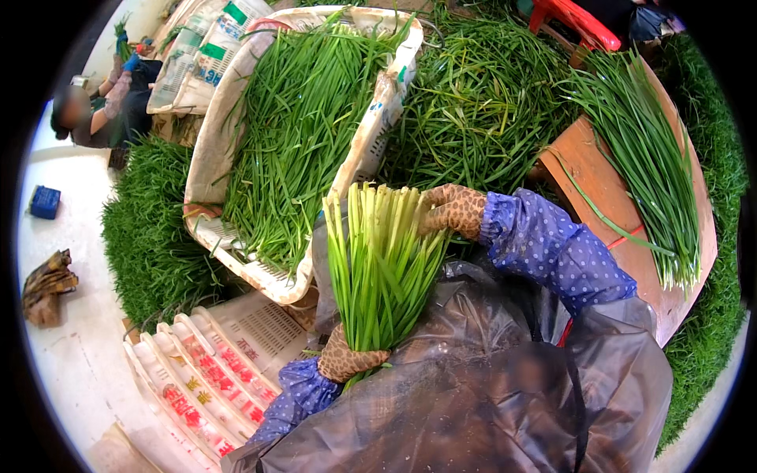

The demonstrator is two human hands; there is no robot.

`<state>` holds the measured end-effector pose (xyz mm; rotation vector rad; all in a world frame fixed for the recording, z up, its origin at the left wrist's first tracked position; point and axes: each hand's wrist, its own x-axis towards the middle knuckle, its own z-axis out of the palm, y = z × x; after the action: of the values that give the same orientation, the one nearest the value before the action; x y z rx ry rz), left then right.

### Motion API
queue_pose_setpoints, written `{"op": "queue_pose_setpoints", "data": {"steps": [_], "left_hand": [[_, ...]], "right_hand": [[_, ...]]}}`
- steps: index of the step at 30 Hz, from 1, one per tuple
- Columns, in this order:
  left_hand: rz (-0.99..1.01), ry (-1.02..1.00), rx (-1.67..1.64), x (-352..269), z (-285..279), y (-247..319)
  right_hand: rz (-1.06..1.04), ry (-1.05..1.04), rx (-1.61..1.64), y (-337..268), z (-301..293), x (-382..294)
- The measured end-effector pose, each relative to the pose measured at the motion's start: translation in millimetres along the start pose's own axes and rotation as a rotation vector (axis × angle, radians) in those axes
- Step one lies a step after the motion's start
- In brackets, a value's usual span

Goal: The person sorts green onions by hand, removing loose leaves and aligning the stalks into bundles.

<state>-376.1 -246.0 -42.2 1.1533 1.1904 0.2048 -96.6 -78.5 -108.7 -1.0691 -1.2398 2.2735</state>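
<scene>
A thick bundle of garlic chives [384, 278] stands before my lap, its pale cut ends up and its green leaves down. Low around the leaves closes my left hand [349, 356], in a spotted brown glove. My right hand [458, 210], gloved alike, touches the pale stems on their right side; its fingertips are partly hidden, so I cannot tell whether it grips any. Beyond the bundle, a white plastic crate [204, 154] holds many loose chives [301, 136], laid mostly lengthwise. At right, another bunch of chives [650, 171] lies on a brown board [597, 177].
Loose leaves [479, 100] are heaped behind the board. More greens [154, 219] stand left of the crate. Stacked white crates [201, 378] with red writing lie at lower left. A red plastic stool [576, 23] is at the top. Another person [106, 112] handles greens at far left.
</scene>
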Motion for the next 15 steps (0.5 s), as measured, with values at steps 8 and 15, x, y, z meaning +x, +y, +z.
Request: {"op": "queue_pose_setpoints", "data": {"steps": [8,15], "left_hand": [[0.004,0.008,-0.173,-5.7,-7.3,-9.9],[0.012,0.006,-0.386,-3.6,-8.6,-5.4]], "right_hand": [[0.260,0.758,-1.372,35.7,-107.0,48.7],[0.002,0.047,0.014,-3.0,-72.9,41.4]]}}
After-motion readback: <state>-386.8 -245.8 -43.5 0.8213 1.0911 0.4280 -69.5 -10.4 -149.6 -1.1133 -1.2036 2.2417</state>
